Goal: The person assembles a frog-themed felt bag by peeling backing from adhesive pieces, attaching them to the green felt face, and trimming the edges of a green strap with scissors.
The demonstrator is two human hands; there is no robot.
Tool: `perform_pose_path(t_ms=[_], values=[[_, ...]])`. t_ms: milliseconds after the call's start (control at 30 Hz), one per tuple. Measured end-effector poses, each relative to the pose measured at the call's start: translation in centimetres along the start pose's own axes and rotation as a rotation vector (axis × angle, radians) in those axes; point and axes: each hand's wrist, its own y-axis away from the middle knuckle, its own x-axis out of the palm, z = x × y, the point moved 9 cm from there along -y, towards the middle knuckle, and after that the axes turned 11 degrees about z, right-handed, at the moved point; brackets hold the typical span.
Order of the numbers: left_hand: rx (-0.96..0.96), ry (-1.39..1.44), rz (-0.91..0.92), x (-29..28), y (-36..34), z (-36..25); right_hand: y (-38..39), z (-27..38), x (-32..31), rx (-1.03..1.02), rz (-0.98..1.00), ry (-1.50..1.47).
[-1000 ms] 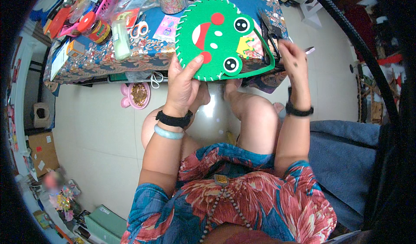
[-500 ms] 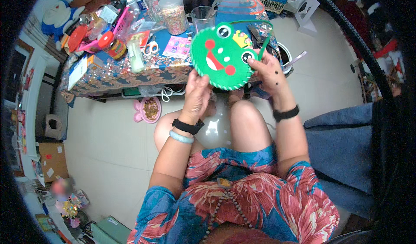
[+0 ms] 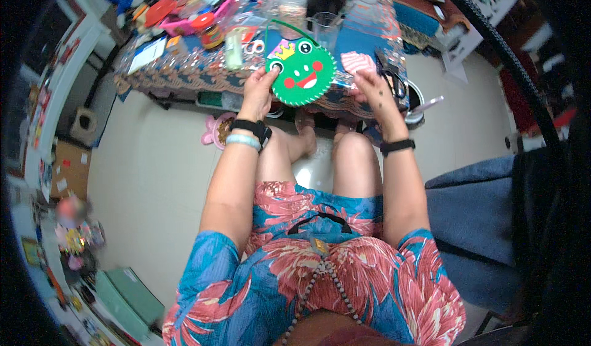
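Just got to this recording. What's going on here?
A seated person's left hand holds a green frog-face bag by its side, at one eye, in front of a cluttered table. The right hand is off the bag, near a pink-striped item; whether it touches that is unclear.

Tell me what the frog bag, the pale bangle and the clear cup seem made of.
Frog bag: likely felt, matte, with pale stitching along its edge. Pale bangle: smooth, milky blue-green; stone, glass or plastic, I can't tell. Clear cup: see-through, so glass or plastic.
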Motion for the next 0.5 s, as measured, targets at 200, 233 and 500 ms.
perform_pose_path(t_ms=[200,233,500], values=[[0.154,-0.032,-0.154,-6.2,0.5,-4.5,4.7,-5.4,4.7,-0.112,0.095,0.310],[0.180,-0.045,-0.180,-6.9,0.9,-5.4,6.0,-5.4,6.0,-0.169,0.115,0.434],[0.065,-0.056,0.007,-0.5,4.3,-5.9,6.7,-4.9,6.0,-0.235,0.140,0.197]])
